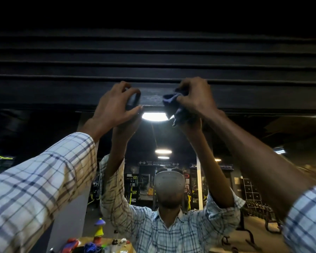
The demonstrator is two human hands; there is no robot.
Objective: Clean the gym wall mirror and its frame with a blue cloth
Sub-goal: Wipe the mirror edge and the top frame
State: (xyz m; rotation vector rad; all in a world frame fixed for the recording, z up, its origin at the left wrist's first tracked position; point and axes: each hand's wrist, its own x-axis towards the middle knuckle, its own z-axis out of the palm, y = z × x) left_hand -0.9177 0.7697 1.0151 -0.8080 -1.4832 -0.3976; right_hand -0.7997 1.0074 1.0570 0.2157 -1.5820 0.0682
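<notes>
Sleeve (35, 189), right hand (195, 95) gripping cloth (170, 99), horizontal frame (62, 94)

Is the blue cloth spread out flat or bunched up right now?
Bunched up. The blue cloth sits crumpled in the right hand, fingers curled round it, against the frame; a loose end hangs below.

Under a black ceiling (263, 128), a bright round white ceiling lamp (154, 116) glows, with two smaller oval lamps (163, 151) farther back. Beneath them hangs a dark sign with white dumbbell icons (158, 163). A white pillar (199, 189) stands right of it, near a grid of dark lockers (250, 189). Low at the left, a wooden surface (88, 240) carries a yellow toy figure with a purple cap (99, 229), beside a plain grey wall panel (69, 216)
</notes>
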